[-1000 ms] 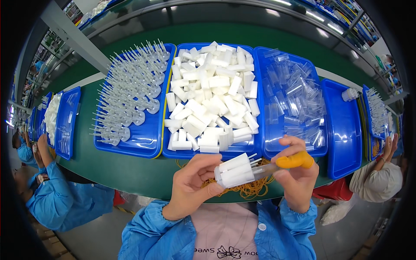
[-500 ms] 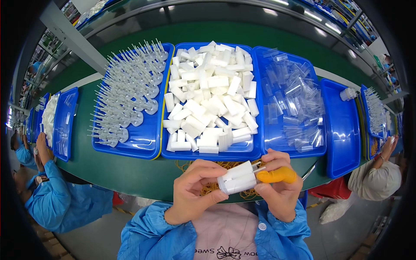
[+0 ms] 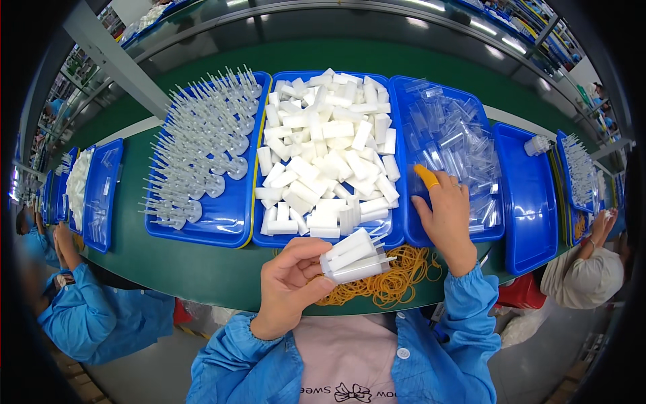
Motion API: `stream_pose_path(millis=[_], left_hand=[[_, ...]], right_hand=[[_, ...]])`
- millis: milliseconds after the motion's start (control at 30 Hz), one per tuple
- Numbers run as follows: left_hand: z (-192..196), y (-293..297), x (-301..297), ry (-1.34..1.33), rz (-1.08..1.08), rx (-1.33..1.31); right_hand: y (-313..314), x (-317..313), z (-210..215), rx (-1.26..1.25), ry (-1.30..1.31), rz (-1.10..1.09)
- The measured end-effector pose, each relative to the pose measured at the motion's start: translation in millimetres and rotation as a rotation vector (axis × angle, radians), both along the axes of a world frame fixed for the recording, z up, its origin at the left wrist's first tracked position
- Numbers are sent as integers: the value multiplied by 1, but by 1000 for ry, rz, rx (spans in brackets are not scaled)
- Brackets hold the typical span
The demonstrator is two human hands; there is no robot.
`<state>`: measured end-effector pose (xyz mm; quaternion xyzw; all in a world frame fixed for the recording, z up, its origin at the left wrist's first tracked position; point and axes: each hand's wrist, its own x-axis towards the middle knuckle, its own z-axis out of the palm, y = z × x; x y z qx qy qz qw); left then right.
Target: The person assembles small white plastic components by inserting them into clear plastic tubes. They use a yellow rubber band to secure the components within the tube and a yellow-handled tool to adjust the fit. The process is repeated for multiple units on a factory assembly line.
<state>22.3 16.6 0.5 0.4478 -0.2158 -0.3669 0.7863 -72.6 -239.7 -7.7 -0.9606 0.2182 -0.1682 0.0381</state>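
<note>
My left hand (image 3: 296, 279) is closed round a clear plastic holder (image 3: 328, 264) fitted with white foam blocks (image 3: 354, 254). The holder lies tilted, its thin rods pointing right past the blocks. My right hand (image 3: 445, 212), with an orange finger cot (image 3: 426, 176) on one finger, reaches over the near part of the right blue tray (image 3: 420, 232). Thumb and fingers are apart there, close to loose clear plastic sheets (image 3: 457, 148). I see nothing gripped in it, though some fingertips are partly hidden.
A middle blue tray (image 3: 269, 240) holds a heap of white foam blocks (image 3: 330, 161). Left of it, rodded clear holders (image 3: 202, 151) fill another tray. Yellow rubber bands (image 3: 397, 279) lie at the green table's front edge. A blue tray (image 3: 531, 229) stands far right. People work on both sides.
My right hand has let go of the holder and moved up and right to the tray of clear sheets. The left hand keeps the holder, shifted slightly left.
</note>
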Motion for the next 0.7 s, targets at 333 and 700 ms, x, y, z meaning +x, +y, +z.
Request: stream_pose_path(millis=[333,700], left_hand=[[-2,1,0,5,-7,-6],[5,-2,-7,-379,67,107]], right_hand=[[-4,-18,3,29,-265,51],[65,-46,55,1304,-666,81]])
